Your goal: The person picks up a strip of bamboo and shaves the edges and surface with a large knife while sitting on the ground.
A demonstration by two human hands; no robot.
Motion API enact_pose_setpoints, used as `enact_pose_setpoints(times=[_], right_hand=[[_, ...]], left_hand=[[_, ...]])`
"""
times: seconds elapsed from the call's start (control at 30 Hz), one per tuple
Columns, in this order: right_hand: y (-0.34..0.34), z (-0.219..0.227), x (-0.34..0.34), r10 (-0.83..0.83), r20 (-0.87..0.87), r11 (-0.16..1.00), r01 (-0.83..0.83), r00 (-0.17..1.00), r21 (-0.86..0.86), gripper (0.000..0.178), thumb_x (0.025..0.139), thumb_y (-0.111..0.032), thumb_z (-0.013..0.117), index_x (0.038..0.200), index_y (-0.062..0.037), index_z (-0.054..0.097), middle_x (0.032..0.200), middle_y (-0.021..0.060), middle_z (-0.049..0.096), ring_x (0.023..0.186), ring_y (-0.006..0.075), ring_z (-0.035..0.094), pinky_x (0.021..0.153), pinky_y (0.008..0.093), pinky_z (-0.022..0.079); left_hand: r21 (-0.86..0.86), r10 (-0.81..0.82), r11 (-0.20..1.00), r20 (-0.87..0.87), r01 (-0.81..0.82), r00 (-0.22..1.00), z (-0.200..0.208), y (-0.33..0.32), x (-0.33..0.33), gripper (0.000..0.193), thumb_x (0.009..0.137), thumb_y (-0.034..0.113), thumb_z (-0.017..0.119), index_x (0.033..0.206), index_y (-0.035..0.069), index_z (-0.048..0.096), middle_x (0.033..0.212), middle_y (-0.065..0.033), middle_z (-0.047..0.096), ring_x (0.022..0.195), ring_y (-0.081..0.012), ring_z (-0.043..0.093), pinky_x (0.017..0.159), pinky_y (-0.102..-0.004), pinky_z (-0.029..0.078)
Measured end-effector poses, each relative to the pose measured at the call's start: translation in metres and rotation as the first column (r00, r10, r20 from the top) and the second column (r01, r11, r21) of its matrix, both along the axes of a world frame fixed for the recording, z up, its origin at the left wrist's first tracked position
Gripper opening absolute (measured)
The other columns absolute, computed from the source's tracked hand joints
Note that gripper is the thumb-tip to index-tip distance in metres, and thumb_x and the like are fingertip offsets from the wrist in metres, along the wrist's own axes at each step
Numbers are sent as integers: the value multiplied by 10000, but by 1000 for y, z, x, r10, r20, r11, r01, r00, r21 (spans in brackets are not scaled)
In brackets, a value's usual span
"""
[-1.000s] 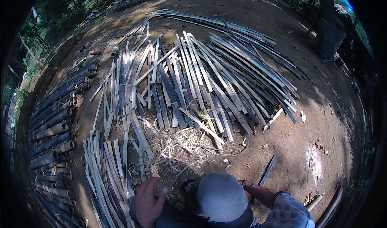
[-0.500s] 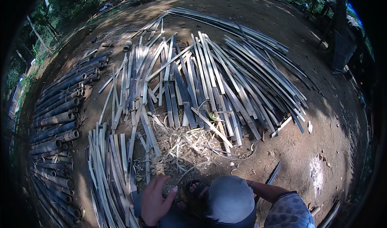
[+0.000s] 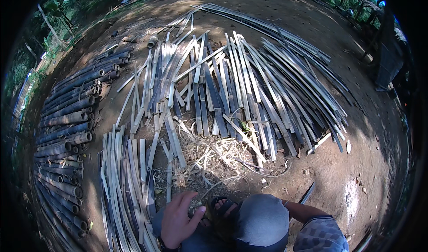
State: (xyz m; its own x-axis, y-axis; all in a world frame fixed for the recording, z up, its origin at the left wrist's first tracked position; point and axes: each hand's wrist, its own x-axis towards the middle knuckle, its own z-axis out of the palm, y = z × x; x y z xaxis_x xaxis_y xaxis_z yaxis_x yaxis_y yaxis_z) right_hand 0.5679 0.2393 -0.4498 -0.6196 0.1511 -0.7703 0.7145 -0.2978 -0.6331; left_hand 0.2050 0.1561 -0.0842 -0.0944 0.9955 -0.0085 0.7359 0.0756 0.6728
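My left hand (image 3: 177,217) hovers at the lower middle with its fingers spread and nothing in it. It is just above a litter of pale bamboo shavings (image 3: 209,163) and next to a sandalled foot (image 3: 223,205). A grey cap (image 3: 262,221) fills the bottom centre. My right forearm (image 3: 303,211) in a checked sleeve reaches in behind the cap, which hides the right hand. A dark flat blade (image 3: 307,193) lies on the dirt just beyond that forearm.
Split bamboo slats (image 3: 240,87) fan out across the bare dirt ahead. A second bundle of slats (image 3: 125,180) lies at the lower left. Round bamboo poles (image 3: 67,118) are stacked along the left. A dark post and fence (image 3: 388,60) stand at the right.
My left hand has risen slightly and its fingers have spread. The view has tipped, so the slats sit lower in the picture.
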Motion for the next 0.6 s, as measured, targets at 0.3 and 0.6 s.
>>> enact_pose_setpoints(times=[0.3,0.6], right_hand=[[181,88,-164,-229,-148,450,239,962,860,340,858,-316,575,918,11,649,774,210,654,743,342,652,706,406,506],[278,42,-274,-336,292,424,-133,896,896,270,856,-186,490,1000,-15,643,1024,180,661,929,316,658,775,387,539]], left_hand=[[-131,53,990,17,-51,998,17,2,1,392,812,258,652,1125,41,559,1105,-184,585,1041,-362,565,875,-404,461],[-92,19,996,33,-16,999,19,-2,-6,424,835,266,626,1162,12,536,1149,-197,550,1068,-370,528,906,-409,431]])
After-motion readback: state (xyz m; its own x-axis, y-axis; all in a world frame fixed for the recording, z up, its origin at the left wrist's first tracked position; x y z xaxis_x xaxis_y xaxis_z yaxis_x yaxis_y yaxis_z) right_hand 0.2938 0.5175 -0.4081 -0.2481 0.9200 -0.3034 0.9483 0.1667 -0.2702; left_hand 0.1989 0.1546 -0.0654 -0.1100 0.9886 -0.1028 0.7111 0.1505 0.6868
